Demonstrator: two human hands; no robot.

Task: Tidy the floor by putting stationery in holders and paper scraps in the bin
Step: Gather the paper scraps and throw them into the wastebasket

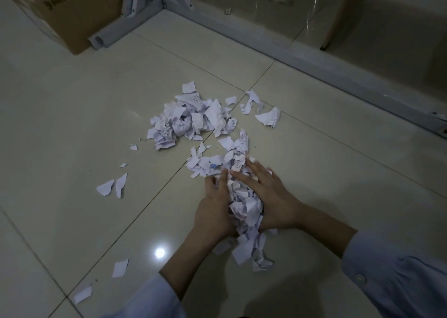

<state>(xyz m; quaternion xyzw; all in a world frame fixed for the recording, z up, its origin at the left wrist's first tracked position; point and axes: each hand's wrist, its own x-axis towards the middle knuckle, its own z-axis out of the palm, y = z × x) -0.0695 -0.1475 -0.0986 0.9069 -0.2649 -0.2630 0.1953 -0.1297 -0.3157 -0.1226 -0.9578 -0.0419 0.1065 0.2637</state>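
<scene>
On the tiled floor (72, 124), paper scraps lie scattered.
Far left stands a cardboard box (60, 8); a crumpled heap (191, 121) sits mid-scene; nearer, the left hand (212, 211) and right hand (271, 196) cup a scrap bundle (244, 206) between them.

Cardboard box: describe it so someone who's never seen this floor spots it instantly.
Start at the white metal frame running along the top of the tiled floor. The cardboard box sits at the frame's left end, in the top-left corner, beyond the big pile of paper scraps. It is the only brown, solid-sided thing there; dark print marks its faces, while everything nearby is white or pale.
</scene>
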